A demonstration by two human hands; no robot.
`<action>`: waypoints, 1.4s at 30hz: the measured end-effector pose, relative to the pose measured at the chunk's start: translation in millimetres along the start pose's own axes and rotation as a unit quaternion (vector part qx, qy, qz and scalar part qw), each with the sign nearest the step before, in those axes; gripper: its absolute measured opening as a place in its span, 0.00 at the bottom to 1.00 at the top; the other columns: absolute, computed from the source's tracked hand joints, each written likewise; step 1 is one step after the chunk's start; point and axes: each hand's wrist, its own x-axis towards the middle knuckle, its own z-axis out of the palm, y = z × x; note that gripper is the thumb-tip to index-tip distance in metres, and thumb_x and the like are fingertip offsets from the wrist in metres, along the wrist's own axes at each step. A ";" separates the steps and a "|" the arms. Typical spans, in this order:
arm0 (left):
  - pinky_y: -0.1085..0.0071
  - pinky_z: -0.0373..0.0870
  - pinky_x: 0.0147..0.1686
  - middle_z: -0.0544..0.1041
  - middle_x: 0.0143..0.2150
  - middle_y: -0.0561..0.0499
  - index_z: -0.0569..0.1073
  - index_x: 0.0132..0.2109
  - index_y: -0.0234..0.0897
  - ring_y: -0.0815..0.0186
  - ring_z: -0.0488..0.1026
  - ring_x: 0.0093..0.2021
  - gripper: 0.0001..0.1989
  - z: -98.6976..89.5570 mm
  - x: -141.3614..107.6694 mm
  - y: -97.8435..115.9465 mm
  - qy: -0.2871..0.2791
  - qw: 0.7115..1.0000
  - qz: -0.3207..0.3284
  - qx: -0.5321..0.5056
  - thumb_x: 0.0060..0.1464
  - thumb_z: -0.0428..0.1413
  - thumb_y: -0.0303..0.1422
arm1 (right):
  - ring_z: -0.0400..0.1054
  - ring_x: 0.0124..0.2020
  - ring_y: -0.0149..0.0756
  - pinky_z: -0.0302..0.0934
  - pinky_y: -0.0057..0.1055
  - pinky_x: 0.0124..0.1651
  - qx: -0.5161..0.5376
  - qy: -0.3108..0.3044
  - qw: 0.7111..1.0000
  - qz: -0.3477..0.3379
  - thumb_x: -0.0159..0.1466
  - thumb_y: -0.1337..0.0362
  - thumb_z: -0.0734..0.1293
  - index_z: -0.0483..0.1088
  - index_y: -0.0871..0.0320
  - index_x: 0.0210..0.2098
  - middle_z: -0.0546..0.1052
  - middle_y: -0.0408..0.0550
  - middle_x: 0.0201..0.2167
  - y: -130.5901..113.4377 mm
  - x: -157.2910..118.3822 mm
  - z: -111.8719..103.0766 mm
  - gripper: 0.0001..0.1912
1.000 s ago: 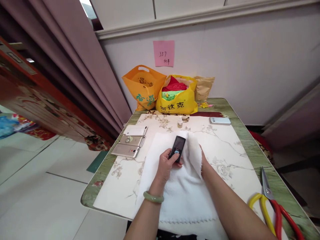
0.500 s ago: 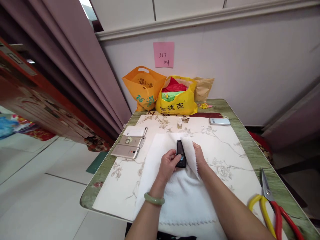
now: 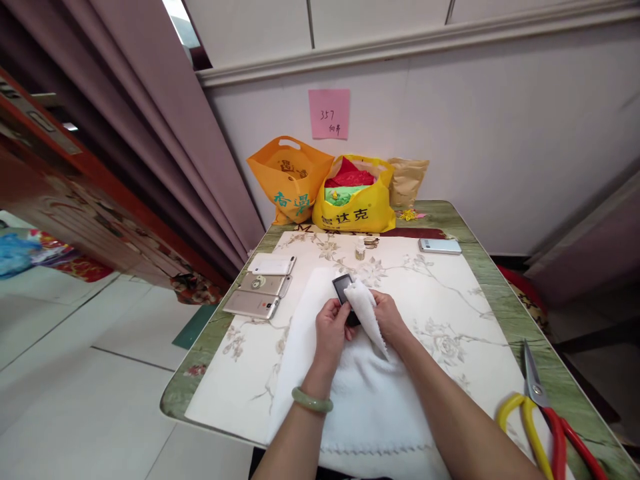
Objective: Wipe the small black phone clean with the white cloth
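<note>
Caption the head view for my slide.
Left hand holds a black phone over a white towel; right hand holds a fold of it against the phone.

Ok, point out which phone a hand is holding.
The black phone in the left hand, partly covered by the white cloth. The three at left and the silver one at right lie untouched.

On the pink note stuck to the wall ahead of me I read "357" — handwritten, with "向井" or similar below — and "达克" on my yellow bag; my orange bag reads "香遇".
</note>
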 end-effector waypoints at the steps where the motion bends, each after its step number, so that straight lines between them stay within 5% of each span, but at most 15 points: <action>1: 0.78 0.55 0.12 0.62 0.16 0.62 0.65 0.31 0.37 0.75 0.58 0.11 0.16 0.2 1.4 -0.5 0.023 1.000 0.006 -0.011 0.51 0.59 0.44 | 0.63 0.23 0.32 0.59 0.26 0.27 -0.019 -0.008 1.000 -0.007 0.51 0.60 0.68 0.76 0.60 0.34 0.74 0.40 0.22 0.4 -0.1 0.4 0.13; 7: 0.79 0.55 0.14 0.62 0.20 0.62 0.64 0.33 0.38 0.77 0.57 0.15 0.16 0.7 2.8 4.5 0.098 0.993 0.015 -0.065 0.51 0.59 0.44 | 0.65 0.28 0.34 0.60 0.27 0.31 -0.079 -0.062 0.994 -0.044 0.50 0.61 0.69 0.76 0.59 0.33 0.75 0.42 0.24 -1.4 -2.8 3.5 0.12; 12: 0.79 0.51 0.14 0.60 0.20 0.62 0.65 0.34 0.38 0.77 0.53 0.15 0.16 -1.2 -5.1 6.1 0.036 0.999 -0.004 -0.024 0.51 0.58 0.45 | 0.63 0.26 0.34 0.59 0.27 0.30 -0.070 -0.011 0.996 -0.060 0.52 0.57 0.68 0.74 0.59 0.29 0.72 0.41 0.22 -5.2 -2.5 8.2 0.11; 18: 0.76 0.61 0.25 0.68 0.24 0.55 0.69 0.30 0.35 0.71 0.63 0.24 0.15 -1.8 -12.4 5.5 -0.102 0.990 0.027 0.096 0.51 0.59 0.43 | 0.59 0.23 0.31 0.57 0.27 0.27 0.095 0.071 0.993 -0.009 0.52 0.57 0.68 0.73 0.60 0.31 0.71 0.40 0.21 -13.1 0.8 9.9 0.12; 24: 0.70 0.68 0.37 0.75 0.32 0.50 0.74 0.35 0.34 0.64 0.69 0.35 0.11 0.4 -10.1 8.8 -0.137 0.982 0.050 0.117 0.52 0.57 0.39 | 0.61 0.23 0.30 0.57 0.26 0.26 0.107 0.025 0.993 0.044 0.46 0.59 0.73 0.73 0.59 0.35 0.73 0.40 0.23 -19.1 1.5 4.4 0.18; 28: 0.70 0.67 0.32 0.74 0.26 0.50 0.74 0.32 0.33 0.64 0.68 0.30 0.08 -1.5 -6.1 2.9 -0.129 0.983 0.035 0.128 0.50 0.57 0.36 | 0.67 0.27 0.35 0.63 0.30 0.31 0.116 -0.028 0.991 0.059 0.45 0.55 0.75 0.72 0.59 0.39 0.76 0.45 0.29 -20.7 0.3 2.4 0.24; 35: 0.78 0.55 0.19 0.61 0.20 0.57 0.67 0.29 0.37 0.73 0.57 0.21 0.13 1.1 -10.6 4.9 -0.120 0.986 0.026 0.111 0.53 0.57 0.41 | 0.53 0.19 0.31 0.53 0.29 0.22 0.009 0.096 0.995 -0.014 0.49 0.47 0.66 0.61 0.56 0.18 0.62 0.41 0.14 -1.1 10.3 -3.5 0.20; 42: 0.79 0.58 0.13 0.65 0.20 0.59 0.66 0.35 0.39 0.74 0.60 0.15 0.16 2.9 -12.3 -0.9 -0.077 0.993 -0.009 0.094 0.55 0.53 0.49 | 0.58 0.22 0.38 0.57 0.33 0.24 -0.039 0.112 0.993 -0.031 0.53 0.39 0.60 0.65 0.55 0.20 0.62 0.43 0.14 10.6 8.9 -11.5 0.25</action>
